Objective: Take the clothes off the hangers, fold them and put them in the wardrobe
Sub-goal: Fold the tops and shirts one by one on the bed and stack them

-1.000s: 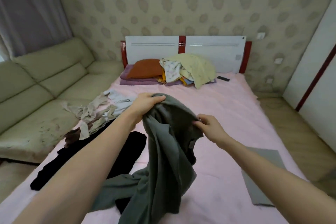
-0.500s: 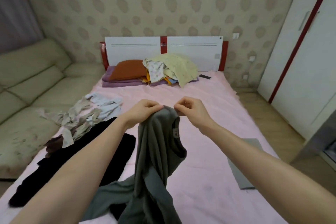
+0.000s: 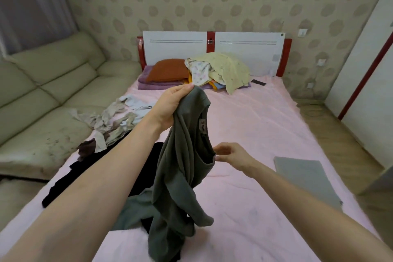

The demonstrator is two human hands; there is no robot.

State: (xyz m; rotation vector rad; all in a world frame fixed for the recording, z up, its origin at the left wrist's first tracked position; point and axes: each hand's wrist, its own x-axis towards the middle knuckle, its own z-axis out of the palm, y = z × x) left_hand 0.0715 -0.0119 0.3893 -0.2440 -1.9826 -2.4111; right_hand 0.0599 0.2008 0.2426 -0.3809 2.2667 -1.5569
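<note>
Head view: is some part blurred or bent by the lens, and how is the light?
Head view: the light is soft and even, with no glare. The right hand shows motion blur at its fingers near the grey T-shirt. The left hand, gripping the shirt, is sharp. The wide lens bows the wardrobe door and stretches both forearms.
</note>
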